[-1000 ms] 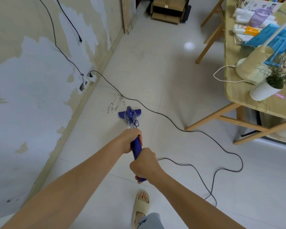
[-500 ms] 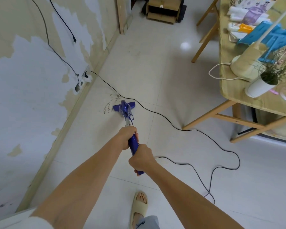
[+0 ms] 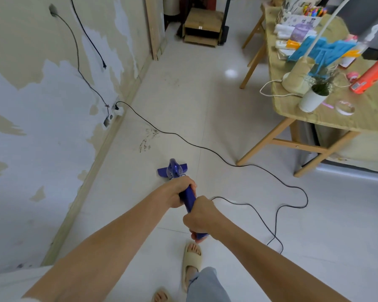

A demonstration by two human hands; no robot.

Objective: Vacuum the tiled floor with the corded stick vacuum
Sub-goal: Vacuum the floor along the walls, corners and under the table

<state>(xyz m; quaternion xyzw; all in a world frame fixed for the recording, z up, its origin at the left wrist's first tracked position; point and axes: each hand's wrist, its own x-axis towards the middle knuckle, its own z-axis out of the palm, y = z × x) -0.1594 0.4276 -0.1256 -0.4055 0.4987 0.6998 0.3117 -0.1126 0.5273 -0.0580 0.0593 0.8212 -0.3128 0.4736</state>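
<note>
Two hands are gripping the blue stick vacuum [image 3: 189, 198] in the head view: left hand [image 3: 176, 191] curled round the upper body, right hand [image 3: 200, 219] wrapped round the handle end. Its floor head [image 3: 162, 171] is resting on the tiled floor [image 3: 183, 101] near scattered debris [image 3: 147, 139], while its black cord [image 3: 227, 163] is trailing to a wall socket [image 3: 118, 110] beside the wooden table [image 3: 292, 110].

Room in a lived-in home, under repair or worn. Glossy pale tiled floor [image 3: 205, 101]; wall [image 3: 42, 105] with peeling, patchy paint and a low socket [image 3: 118, 110] with a cord [image 3: 205, 147] plugged in. Wooden worktop [image 3: 292, 110] carrying a potted plant [image 3: 314, 94], lamp base [image 3: 297, 77], crayons [image 3: 314, 10] and paper goods. A small wooden cabinet [image 3: 203, 27] stands by the far doorway. Bare feet in slide sandals [image 3: 191, 262].
</note>
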